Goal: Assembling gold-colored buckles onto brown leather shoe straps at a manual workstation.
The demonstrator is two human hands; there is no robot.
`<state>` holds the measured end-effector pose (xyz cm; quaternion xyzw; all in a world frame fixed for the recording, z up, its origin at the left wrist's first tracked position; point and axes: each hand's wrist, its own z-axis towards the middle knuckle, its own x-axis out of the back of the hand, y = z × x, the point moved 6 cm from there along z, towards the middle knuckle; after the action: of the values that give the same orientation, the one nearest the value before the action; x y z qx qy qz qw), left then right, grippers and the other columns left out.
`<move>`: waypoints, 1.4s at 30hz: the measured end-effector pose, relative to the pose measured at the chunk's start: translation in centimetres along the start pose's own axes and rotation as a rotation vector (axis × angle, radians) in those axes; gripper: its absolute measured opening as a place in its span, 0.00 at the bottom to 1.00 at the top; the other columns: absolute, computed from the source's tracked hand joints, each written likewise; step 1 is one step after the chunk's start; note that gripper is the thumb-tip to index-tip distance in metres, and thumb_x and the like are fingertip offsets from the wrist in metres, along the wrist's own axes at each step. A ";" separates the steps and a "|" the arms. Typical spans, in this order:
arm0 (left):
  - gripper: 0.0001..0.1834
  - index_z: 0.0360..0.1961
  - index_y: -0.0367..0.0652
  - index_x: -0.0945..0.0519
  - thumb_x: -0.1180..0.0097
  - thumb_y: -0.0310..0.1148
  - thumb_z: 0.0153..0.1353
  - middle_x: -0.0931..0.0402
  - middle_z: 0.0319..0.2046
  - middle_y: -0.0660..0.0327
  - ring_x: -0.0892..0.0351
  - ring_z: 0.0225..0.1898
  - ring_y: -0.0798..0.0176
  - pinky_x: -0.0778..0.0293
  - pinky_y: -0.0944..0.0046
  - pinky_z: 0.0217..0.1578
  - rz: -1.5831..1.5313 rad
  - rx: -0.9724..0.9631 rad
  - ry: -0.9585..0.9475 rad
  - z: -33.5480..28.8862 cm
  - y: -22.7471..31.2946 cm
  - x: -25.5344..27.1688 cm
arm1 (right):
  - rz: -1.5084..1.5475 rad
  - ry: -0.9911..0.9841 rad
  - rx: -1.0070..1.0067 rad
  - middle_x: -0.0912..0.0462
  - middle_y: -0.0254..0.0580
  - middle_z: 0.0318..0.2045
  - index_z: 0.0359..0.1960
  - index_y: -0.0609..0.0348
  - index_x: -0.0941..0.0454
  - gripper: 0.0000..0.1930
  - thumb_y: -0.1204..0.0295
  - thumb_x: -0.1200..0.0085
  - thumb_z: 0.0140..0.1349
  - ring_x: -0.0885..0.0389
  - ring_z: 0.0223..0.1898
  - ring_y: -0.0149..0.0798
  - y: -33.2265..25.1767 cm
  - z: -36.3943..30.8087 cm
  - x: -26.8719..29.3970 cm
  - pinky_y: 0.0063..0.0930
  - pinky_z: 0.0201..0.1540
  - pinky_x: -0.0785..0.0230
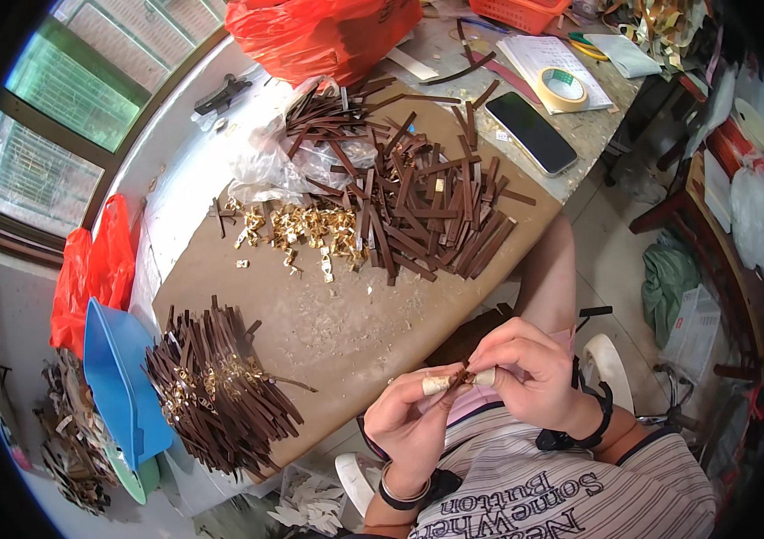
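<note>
My left hand [410,422] and my right hand [530,373] meet above my lap, just off the near edge of the table. Both are closed in a pinch on a small dark brown strip [461,375], mostly covered by the fingertips. Pale tape wraps a finger on each hand. Beyond them on brown board lies a loose heap of dark brown strips [436,211], with small gold metal fittings [314,229] beside it. To the left, a stack of brown strips with gold fittings [220,386] lies near the table's edge.
A clear plastic bag [260,166] and a red bag [319,40] stand at the back. A black phone [531,133], a tape roll [561,87] and a notepad [525,58] lie back right. A blue bin [121,386] borders the left side.
</note>
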<state>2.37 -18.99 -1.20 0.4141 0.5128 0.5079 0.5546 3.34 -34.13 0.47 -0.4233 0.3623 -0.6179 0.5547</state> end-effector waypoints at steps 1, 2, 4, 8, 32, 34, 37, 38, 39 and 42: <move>0.08 0.33 0.33 0.23 0.39 0.15 0.50 0.21 0.35 0.51 0.19 0.39 0.60 0.23 0.66 0.39 0.001 -0.001 0.002 0.1 0.0 0.0 | 0.001 -0.002 0.001 0.23 0.42 0.30 0.31 0.63 0.22 0.11 0.90 0.47 0.47 0.23 0.29 0.35 0.0 0.1 0.0 0.22 0.30 0.30; 0.09 0.32 0.34 0.23 0.38 0.15 0.49 0.21 0.34 0.52 0.19 0.38 0.59 0.23 0.65 0.39 0.120 -0.089 -0.033 0.2 0.6 -0.2 | -0.007 -0.014 0.010 0.24 0.42 0.31 0.31 0.63 0.23 0.10 0.89 0.45 0.47 0.24 0.29 0.35 0.1 0.1 -0.1 0.23 0.30 0.30; 0.12 0.31 0.39 0.24 0.36 0.16 0.45 0.21 0.31 0.55 0.19 0.34 0.57 0.24 0.64 0.35 0.331 -0.241 -0.102 0.5 1.8 -0.8 | -0.013 -0.029 0.016 0.25 0.42 0.32 0.31 0.63 0.24 0.09 0.88 0.44 0.48 0.24 0.29 0.36 0.0 0.2 -0.4 0.23 0.31 0.30; 0.14 0.29 0.40 0.24 0.35 0.17 0.41 0.21 0.31 0.57 0.19 0.35 0.56 0.25 0.65 0.33 0.540 -0.590 -0.084 0.3 3.8 -0.5 | -0.072 0.024 -0.051 0.28 0.42 0.34 0.31 0.64 0.25 0.06 0.84 0.43 0.52 0.26 0.31 0.31 -0.8 0.7 -0.1 0.22 0.32 0.30; 0.06 0.36 0.29 0.21 0.44 0.17 0.57 0.24 0.33 0.58 0.21 0.33 0.67 0.24 0.71 0.35 -0.170 0.291 -0.016 1.6 -2.3 2.0 | 0.747 -0.415 -0.800 0.20 0.43 0.32 0.42 0.72 0.24 0.10 0.80 0.47 0.60 0.19 0.34 0.33 5.3 -1.3 -3.0 0.25 0.37 0.24; 0.06 0.36 0.29 0.21 0.43 0.16 0.56 0.24 0.32 0.58 0.21 0.31 0.68 0.24 0.72 0.33 -0.156 0.261 0.003 1.7 -2.0 2.1 | 0.723 -0.427 -0.756 0.20 0.43 0.32 0.41 0.72 0.23 0.09 0.80 0.46 0.59 0.19 0.33 0.33 5.2 -1.2 -3.0 0.25 0.37 0.24; 0.05 0.34 0.29 0.22 0.42 0.16 0.55 0.24 0.32 0.58 0.22 0.32 0.68 0.24 0.71 0.34 -0.151 0.232 0.009 1.4 -2.0 2.4 | 0.725 -0.434 -0.746 0.21 0.43 0.30 0.38 0.71 0.21 0.07 0.81 0.46 0.59 0.19 0.31 0.33 4.7 -1.0 -3.3 0.24 0.35 0.24; 0.05 0.34 0.29 0.22 0.42 0.16 0.55 0.24 0.32 0.58 0.22 0.32 0.68 0.24 0.71 0.34 -0.151 0.230 0.015 1.3 -1.9 2.5 | 0.747 -0.408 -0.729 0.21 0.42 0.29 0.36 0.71 0.21 0.06 0.81 0.45 0.58 0.19 0.29 0.32 4.5 -0.8 -3.3 0.22 0.32 0.25; 0.05 0.33 0.30 0.22 0.42 0.15 0.54 0.24 0.32 0.58 0.22 0.32 0.69 0.24 0.71 0.34 -0.156 0.215 0.026 1.2 -1.7 2.5 | 0.767 -0.378 -0.712 0.22 0.42 0.28 0.35 0.71 0.21 0.05 0.82 0.44 0.57 0.20 0.27 0.31 4.3 -0.7 -3.2 0.20 0.30 0.26; 0.05 0.32 0.30 0.22 0.41 0.14 0.52 0.24 0.32 0.58 0.22 0.33 0.69 0.24 0.72 0.34 -0.147 0.185 0.061 0.8 -1.0 2.4 | 0.811 -0.364 -0.684 0.22 0.41 0.27 0.32 0.71 0.20 0.05 0.83 0.42 0.53 0.21 0.24 0.29 4.3 -0.8 -3.2 0.16 0.25 0.29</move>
<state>3.25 -16.73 -2.46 0.4091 0.6029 0.4291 0.5338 4.33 -31.49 -4.11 -0.5057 0.5741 -0.1192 0.6328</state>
